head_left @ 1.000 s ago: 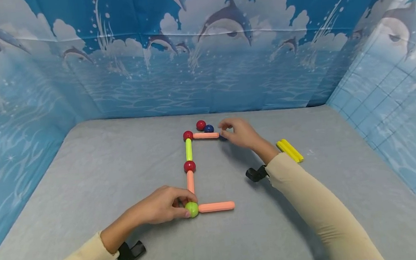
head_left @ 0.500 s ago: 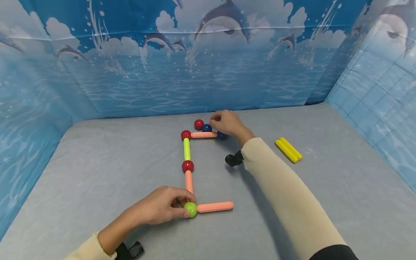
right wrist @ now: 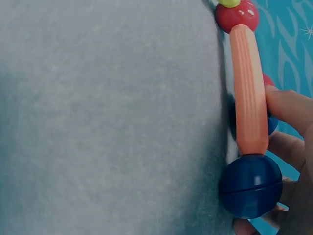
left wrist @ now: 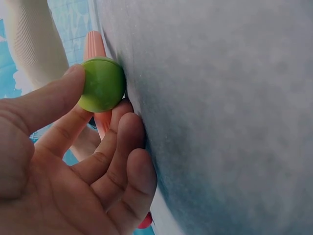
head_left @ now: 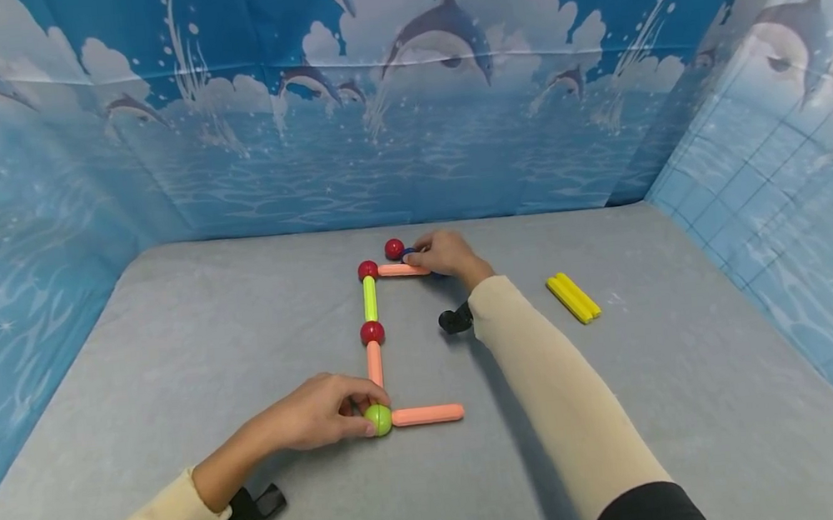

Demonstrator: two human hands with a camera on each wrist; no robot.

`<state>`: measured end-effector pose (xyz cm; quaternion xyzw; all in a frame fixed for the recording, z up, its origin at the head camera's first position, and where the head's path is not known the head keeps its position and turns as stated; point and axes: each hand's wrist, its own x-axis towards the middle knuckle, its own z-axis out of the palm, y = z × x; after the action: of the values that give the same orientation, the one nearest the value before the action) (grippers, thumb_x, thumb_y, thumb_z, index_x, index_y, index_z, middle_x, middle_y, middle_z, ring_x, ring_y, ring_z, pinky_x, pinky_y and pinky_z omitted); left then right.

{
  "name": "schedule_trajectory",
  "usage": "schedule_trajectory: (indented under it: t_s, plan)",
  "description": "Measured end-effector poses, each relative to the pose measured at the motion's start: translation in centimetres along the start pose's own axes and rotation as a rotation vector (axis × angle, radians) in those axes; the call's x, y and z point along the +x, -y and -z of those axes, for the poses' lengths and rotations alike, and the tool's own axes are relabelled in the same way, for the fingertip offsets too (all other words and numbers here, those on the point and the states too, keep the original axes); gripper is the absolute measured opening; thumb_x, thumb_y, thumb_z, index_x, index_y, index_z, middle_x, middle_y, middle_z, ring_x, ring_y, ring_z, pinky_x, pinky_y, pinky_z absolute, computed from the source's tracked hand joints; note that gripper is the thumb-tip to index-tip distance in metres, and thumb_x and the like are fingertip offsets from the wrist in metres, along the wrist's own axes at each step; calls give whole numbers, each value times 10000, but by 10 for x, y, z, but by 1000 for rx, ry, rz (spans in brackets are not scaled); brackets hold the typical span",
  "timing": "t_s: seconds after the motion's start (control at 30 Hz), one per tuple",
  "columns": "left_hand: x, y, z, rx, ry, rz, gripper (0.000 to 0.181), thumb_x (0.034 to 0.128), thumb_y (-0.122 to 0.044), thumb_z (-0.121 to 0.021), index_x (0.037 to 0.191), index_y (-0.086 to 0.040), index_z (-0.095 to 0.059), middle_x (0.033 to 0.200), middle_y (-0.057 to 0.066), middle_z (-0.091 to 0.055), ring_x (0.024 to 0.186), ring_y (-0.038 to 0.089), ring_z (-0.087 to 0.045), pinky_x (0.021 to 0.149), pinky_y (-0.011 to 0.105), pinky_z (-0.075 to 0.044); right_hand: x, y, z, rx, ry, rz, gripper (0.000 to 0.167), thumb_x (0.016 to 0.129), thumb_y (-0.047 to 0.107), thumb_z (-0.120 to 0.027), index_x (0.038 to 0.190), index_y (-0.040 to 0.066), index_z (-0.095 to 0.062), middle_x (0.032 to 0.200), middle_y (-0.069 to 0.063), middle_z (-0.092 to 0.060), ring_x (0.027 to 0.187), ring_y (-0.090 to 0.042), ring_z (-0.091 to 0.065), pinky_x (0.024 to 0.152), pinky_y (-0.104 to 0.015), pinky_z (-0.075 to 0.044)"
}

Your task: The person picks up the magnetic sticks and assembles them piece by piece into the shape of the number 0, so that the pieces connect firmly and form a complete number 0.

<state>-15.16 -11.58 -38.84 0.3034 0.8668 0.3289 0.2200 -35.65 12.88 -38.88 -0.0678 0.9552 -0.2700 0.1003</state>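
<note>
My left hand (head_left: 318,412) pinches the green ball (head_left: 379,420) at the near corner of a chain of rods and balls; the left wrist view shows thumb and fingertip on this ball (left wrist: 102,84). My right hand (head_left: 450,257) has its thumb and fingers round a loose blue ball (head_left: 408,255), behind the far salmon rod (head_left: 402,270). In the right wrist view that ball (right wrist: 272,125) is mostly hidden by the rod (right wrist: 249,93), whose end joins another blue ball (right wrist: 250,186).
Red balls (head_left: 368,270) (head_left: 372,333) join a lime rod (head_left: 370,300) on the chain's left side. A near salmon rod (head_left: 427,415) points right. A loose red ball (head_left: 394,249) lies behind; yellow rods (head_left: 573,298) lie at the right on the grey cloth (head_left: 168,342).
My right hand has moved left from the chain's blue end ball to the loose blue ball behind the rod and closed round it. My left hand stays on the green ball.
</note>
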Motion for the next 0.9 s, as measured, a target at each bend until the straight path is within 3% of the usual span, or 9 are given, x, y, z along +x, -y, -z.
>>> schedule_trajectory:
  t_s: [0.4,0.67,0.8,0.9]
  plan:
    - [-2,-1,-1,-11,-2,16,236,893,-150,-733,1116,-226,-718,948,-89,-681,819,92,-581,719,218,-489,-1,-6,5,53,38,14,500,970,401,-586,1394,136,-574,1421,-125,-552,1297,-310,-511,1060,-483,-454]
    - [-2,0,-2,-22,-10,14,239,891,-145,-734,1115,-228,-719,953,-81,-682,810,100,-583,703,214,-490,-9,-14,23,113,-38,-11,515,969,360,-608,1400,84,-545,1391,-138,-567,1281,-308,-530,1060,-480,-457]
    - [-2,-1,-1,-25,-10,15,240,890,-142,-734,1117,-222,-719,951,-77,-681,817,102,-584,712,213,-491,-17,-18,36,104,-75,78,454,935,312,-651,1328,90,-595,1271,-142,-631,1240,-313,-510,1066,-511,-409]
    - [-3,-1,-1,-23,-7,16,241,890,-141,-734,1117,-222,-719,947,-80,-678,824,101,-584,722,213,-492,-27,-22,44,53,-41,163,434,942,283,-643,1350,139,-602,1272,-143,-631,1200,-318,-527,1001,-514,-432]
